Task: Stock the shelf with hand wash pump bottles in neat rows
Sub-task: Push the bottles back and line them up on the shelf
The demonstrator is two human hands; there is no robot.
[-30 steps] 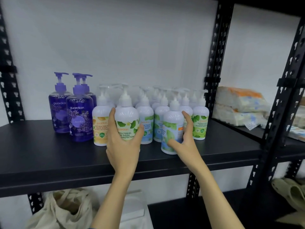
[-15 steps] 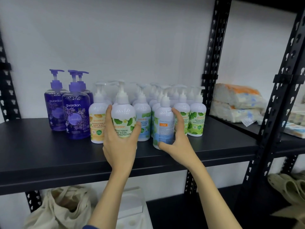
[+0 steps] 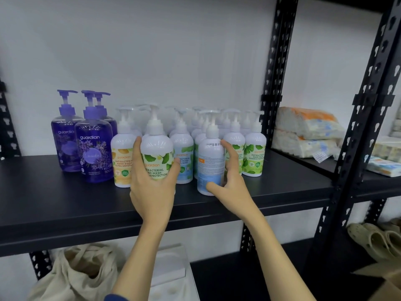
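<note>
Turned since earlier: blue-label bottle (image 3: pixel 210 157), white, back print now facing out, pinched by right hand (image 3: pixel 230 181) at shelf (image 3: pixel 65 205) front. Left hand (image 3: pixel 152 187) grips green-leaf bottle (image 3: pixel 157 157) at 9 o'clock of it; contact possibly loose.

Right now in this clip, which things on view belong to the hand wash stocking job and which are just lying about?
Part of the job:
- green-label bottle, gripped by left hand
- back-facing bottle, held by right hand
- white pump bottles in rows
- purple pump bottles
- black shelf

Lying about:
- tissue packs
- cloth bag
- beige clogs
</note>
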